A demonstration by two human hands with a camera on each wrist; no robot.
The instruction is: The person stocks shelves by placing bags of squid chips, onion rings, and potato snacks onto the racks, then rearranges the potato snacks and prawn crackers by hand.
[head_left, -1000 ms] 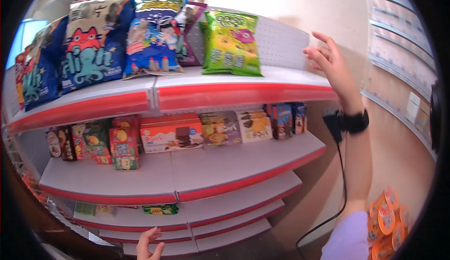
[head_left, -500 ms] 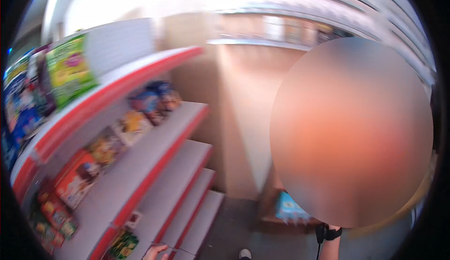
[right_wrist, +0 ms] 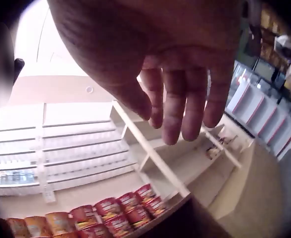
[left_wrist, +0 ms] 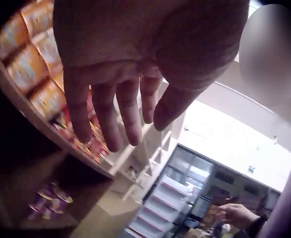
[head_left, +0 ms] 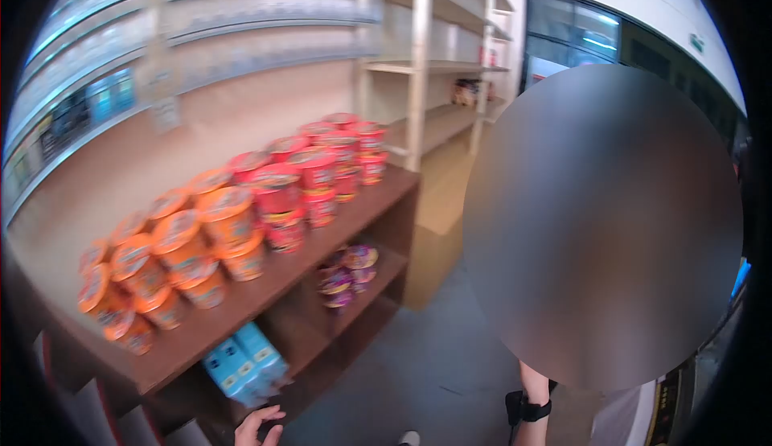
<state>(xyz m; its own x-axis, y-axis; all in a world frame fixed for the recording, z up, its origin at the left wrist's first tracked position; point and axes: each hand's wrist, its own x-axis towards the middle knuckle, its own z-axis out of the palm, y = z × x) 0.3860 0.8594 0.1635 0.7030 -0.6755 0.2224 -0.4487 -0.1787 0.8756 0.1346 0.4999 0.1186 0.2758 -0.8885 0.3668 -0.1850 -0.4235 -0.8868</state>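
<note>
At the bottom of the head view my left hand [head_left: 259, 427] is empty, its fingers loosely bent in front of the low brown shelf unit [head_left: 281, 305]. The left wrist view shows the same hand [left_wrist: 135, 69] palm on, fingers hanging relaxed. My right hand [right_wrist: 177, 74] hangs with loose fingers and holds nothing in the right wrist view. A blurred patch hides most of it in the head view, where the strapped wrist [head_left: 532, 408] shows. Nearest the left hand are blue packs [head_left: 245, 363] on the unit's lower shelf.
Stacked orange cup noodles [head_left: 181, 237] and red cup noodles [head_left: 314, 168] line the unit's top. Purple cups [head_left: 347, 273] sit on a shelf below. Behind stands a pale wooden rack [head_left: 418, 68]. Grey floor [head_left: 386, 365] runs along the front; a large round blur covers the right side.
The view has swung right, away from the red-edged snack shelves to the cup noodles. My right hand, raised by the top shelf earlier, is now lower. Both hands stay empty.
</note>
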